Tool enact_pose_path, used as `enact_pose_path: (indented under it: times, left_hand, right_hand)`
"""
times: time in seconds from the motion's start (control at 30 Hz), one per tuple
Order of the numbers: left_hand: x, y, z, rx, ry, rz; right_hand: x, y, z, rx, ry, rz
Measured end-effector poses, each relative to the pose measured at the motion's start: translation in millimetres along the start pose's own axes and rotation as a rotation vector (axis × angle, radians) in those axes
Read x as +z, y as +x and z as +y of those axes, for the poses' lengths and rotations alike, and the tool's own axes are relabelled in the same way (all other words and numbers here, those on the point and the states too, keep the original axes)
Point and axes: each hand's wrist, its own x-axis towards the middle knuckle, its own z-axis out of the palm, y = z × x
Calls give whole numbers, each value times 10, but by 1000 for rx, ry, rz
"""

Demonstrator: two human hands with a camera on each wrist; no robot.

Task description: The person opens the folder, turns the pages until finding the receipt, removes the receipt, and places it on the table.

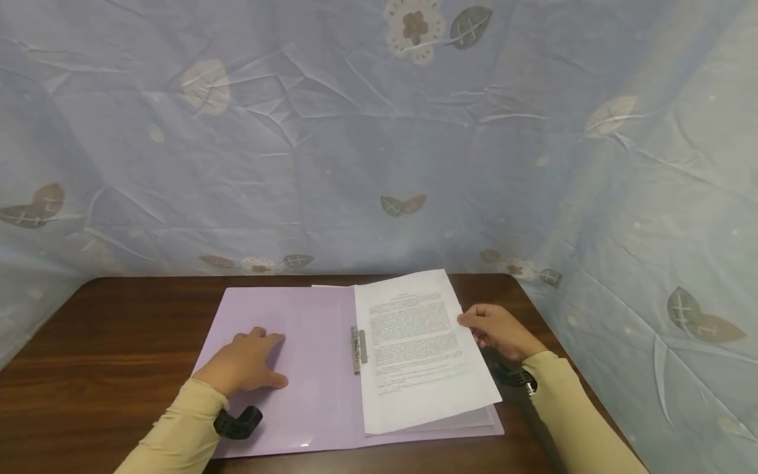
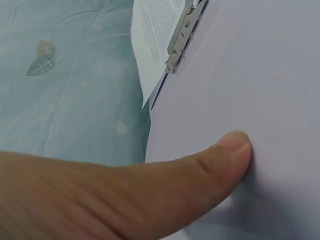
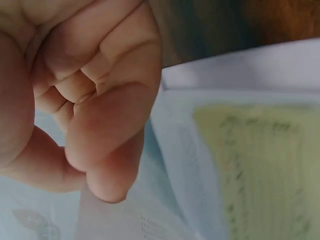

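A light purple folder (image 1: 314, 408) lies spread open on the table, with a metal clip (image 1: 358, 350) along its spine. My left hand (image 1: 251, 361) rests on the left cover, fingers apart; its thumb (image 2: 200, 172) touches the smooth surface in the left wrist view. Between the thumb and fingers of my right hand (image 1: 494, 329) is the right edge of a printed sheet (image 1: 414, 355), lifted at that side. Its left edge lies at the clip. Beneath, in the right wrist view, a yellow sheet (image 3: 260, 165) with blurred dark marks shows, seemingly inside a clear sleeve (image 3: 175, 130).
The dark brown wooden table (image 1: 77, 355) extends left of the folder, with a narrower strip at the right. A pale blue patterned cloth (image 1: 331, 164) hangs behind the table and along the right side. Each wrist wears a black band (image 1: 238, 422).
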Motion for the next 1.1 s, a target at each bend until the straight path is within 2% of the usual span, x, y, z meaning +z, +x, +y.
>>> enact_pose_path:
  times: [0.2, 0.43, 0.6, 0.77, 1.0, 1.1]
  left_hand:
    - [-15, -10, 18, -6, 12, 9]
    - [-41, -27, 73, -22, 3, 16]
    - [-7, -32, 76, -20, -2, 24]
    - [-9, -46, 82, -25, 12, 34]
    - [16, -41, 66, -20, 29, 57]
    - [24, -35, 59, -24, 32, 61]
  right_hand:
    - [60, 24, -300, -52, -42, 32]
    - [307, 82, -853, -98, -83, 50]
    - [628, 94, -1270, -130, -188, 77]
    - [1045, 131, -1622, -179, -303, 113]
    - [1596, 238, -1853, -264, -371, 92]
    - [1808, 287, -1898, -287, -447, 94]
